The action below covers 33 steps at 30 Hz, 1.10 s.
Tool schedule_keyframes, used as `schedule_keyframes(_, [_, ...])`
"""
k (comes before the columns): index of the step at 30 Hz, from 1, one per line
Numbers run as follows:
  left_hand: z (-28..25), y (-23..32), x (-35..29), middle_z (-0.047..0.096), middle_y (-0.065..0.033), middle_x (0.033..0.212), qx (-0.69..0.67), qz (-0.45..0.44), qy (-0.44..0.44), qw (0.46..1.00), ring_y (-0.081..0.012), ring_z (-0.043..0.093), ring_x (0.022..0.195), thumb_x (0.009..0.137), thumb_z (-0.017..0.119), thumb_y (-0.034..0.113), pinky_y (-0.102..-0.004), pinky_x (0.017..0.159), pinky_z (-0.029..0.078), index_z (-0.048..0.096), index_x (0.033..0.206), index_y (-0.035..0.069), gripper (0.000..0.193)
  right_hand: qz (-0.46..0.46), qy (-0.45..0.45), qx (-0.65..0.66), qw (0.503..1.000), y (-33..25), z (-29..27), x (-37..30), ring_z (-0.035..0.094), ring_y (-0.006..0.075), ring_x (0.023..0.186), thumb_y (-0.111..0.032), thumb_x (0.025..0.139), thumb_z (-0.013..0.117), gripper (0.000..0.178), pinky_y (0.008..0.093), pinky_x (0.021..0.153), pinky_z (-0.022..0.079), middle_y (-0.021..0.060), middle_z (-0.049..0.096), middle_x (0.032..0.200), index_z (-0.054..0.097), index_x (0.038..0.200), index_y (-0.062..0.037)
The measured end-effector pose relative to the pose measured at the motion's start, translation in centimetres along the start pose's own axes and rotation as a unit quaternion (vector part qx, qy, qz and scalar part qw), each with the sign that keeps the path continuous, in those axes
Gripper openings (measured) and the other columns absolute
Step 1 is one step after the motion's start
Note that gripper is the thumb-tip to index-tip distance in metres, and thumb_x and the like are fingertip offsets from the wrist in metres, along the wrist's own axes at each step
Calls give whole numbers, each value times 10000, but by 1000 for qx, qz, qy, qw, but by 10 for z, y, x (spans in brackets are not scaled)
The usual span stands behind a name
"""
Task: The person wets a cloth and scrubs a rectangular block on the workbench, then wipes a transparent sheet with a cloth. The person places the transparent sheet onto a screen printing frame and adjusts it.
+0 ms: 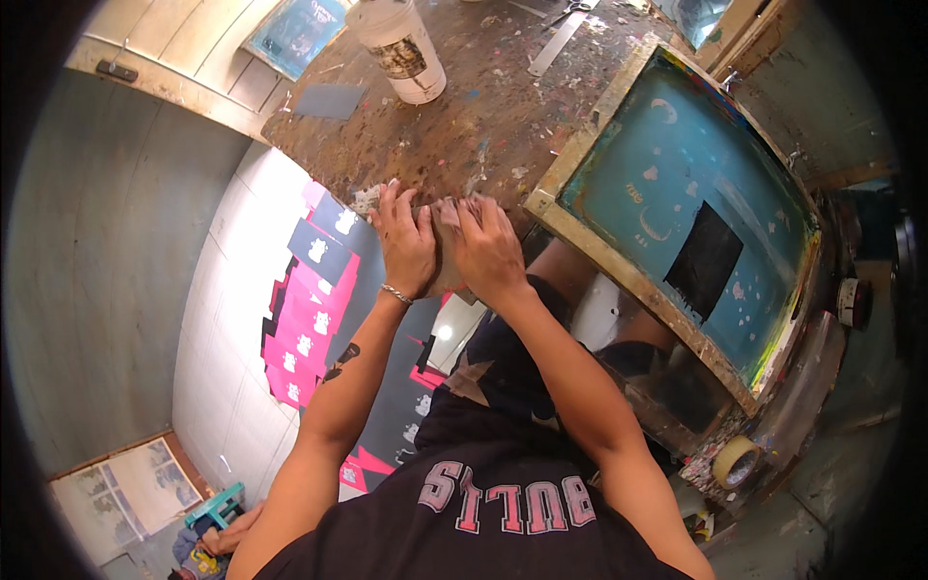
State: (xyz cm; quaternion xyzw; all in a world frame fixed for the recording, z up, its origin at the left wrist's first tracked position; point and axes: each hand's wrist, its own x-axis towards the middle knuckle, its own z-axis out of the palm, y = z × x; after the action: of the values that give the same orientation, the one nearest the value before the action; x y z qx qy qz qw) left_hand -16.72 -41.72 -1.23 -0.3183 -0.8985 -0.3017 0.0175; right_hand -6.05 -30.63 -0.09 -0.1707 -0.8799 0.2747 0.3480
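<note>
My left hand (404,249) lies on the table's near edge, its fingers stretched forward and a bracelet at the wrist. Close beside it, my right hand (486,249) has its fingers bent and drawn together, slightly blurred at the tips. Anything under those fingertips is hidden or too small to make out. A flat brown surface (447,256) shows between the hands; I cannot tell if it is a separate piece or part of the worn, paint-spotted table (483,135). To the right, a wooden-framed printing screen (628,164) with blue mesh stands tilted, a black patch (706,259) on it.
A stained white plastic bucket (418,72), a grey sheet (329,101) and a metal ruler (561,43) rest on the table. Pink and dark printed pieces (304,343) cover the pale floor at left. Tape (737,462) lies lower right. Another person (208,551) is at lower left.
</note>
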Motion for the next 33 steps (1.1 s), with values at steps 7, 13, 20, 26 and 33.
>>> schedule_keyframes(7, [0,-11,1,443,-219,1519,-38,0,50,998,-406,294,1519,1026,577,248,-557,1260,147,572,1279,-4,357,51,-154,56,985,-28,-55,-65,667,389,897,-120,928,669,212,477,740,559,188,616,1018,672,1103,-1])
schedule_keyframes(13, [-2,-21,17,459,-246,1498,-55,25,64,996,-408,350,1477,993,637,284,-524,1251,197,559,1312,-25,452,145,-131,147,970,-24,-94,-52,658,407,793,-120,908,705,150,474,696,538,190,618,850,701,1019,-19])
schedule_keyframes(20, [-47,-43,-45,485,-203,1455,-98,28,-66,993,-329,455,1346,949,756,325,-436,1150,345,418,1505,-27,740,192,-17,43,980,-12,-208,-98,672,386,837,-204,916,711,197,473,742,552,165,626,917,678,1012,-36])
schedule_keyframes(26, [-35,-55,-42,664,-101,958,-204,-221,-191,934,-182,624,711,991,709,397,-297,643,513,574,1173,-30,483,244,45,-109,963,10,-267,-175,673,345,827,-151,857,761,248,440,718,557,131,602,948,669,1057,-36])
schedule_keyframes(33, [-128,90,-44,664,-135,1200,-355,-58,-103,927,-227,669,1049,1024,656,207,-367,925,552,546,1314,-26,388,332,101,-26,938,-11,-283,-235,675,384,840,-162,872,755,249,470,706,554,146,611,973,675,1068,-33])
